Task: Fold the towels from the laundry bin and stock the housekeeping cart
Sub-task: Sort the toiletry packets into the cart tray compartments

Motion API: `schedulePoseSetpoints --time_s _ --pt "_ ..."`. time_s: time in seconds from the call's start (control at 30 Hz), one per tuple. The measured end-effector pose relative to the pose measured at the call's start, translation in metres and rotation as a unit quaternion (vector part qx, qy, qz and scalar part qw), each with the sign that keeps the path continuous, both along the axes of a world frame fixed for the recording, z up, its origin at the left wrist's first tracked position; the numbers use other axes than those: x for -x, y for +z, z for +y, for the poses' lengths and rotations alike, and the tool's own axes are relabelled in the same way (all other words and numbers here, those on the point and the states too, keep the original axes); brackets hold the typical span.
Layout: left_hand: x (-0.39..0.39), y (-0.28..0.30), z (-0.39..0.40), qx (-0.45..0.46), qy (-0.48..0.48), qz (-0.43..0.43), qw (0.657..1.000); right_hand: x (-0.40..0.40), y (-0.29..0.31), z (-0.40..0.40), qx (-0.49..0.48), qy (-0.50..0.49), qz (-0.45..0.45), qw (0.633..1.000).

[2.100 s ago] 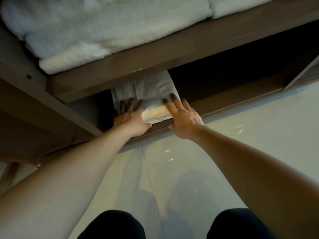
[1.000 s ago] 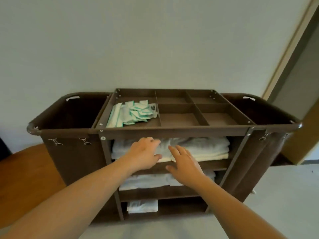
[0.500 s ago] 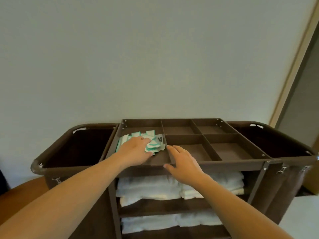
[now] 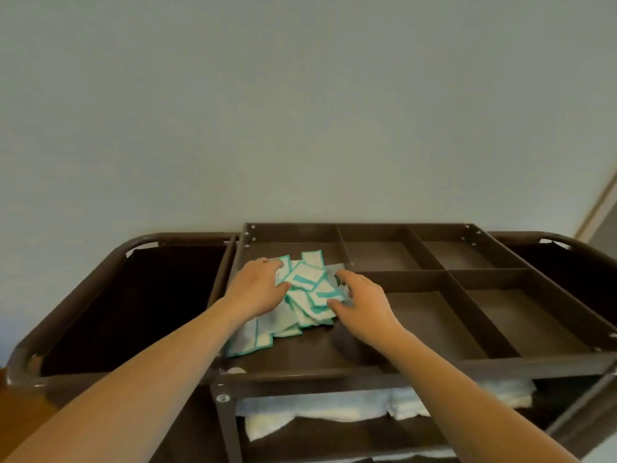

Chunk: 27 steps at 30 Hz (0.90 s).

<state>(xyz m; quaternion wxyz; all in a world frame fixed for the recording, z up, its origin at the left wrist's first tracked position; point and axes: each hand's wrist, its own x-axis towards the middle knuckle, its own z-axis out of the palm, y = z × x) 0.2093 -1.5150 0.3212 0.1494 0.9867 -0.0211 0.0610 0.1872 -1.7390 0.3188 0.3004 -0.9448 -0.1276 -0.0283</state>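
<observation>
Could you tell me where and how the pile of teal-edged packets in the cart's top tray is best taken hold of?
Probably from above, gathering the packets inward at the pile's two sides, where the left hand and right hand already rest. They lie flat, loose and overlapping in the tray.

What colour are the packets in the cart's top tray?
White with teal edges; the packets show best in the head view.

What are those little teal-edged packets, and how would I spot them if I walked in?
Find the brown housekeeping cart against the pale wall and look at its divided top tray. The packets lie heaped in the large left compartment, between the left hand and right hand. They are the only white-and-teal things there; the other compartments look bare, and the white towels sit on the shelf below.
</observation>
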Motion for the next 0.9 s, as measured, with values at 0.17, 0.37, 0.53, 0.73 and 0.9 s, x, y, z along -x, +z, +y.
schedulePoseSetpoints --time_s 0.17,0.37,0.53,0.73,0.9 --pt "-0.036 -0.023 -0.002 0.038 0.023 0.006 0.999 -0.046 -0.016 0.015 0.047 0.009 0.033 0.998" --pt "-0.070 -0.039 -0.009 0.083 0.074 -0.020 0.994 -0.096 -0.025 0.036 0.161 0.124 0.065 0.977" --pt "-0.086 -0.054 -0.012 0.095 0.068 -0.041 0.992 -0.120 -0.041 0.034 0.270 0.213 0.114 0.932" --pt "-0.088 -0.059 -0.013 0.074 0.041 -0.052 0.995 -0.116 -0.035 0.031 0.168 0.197 0.018 0.966" --pt "-0.088 -0.046 -0.011 0.215 0.043 -0.083 0.972 -0.123 -0.037 0.033 0.093 0.106 -0.051 0.989"
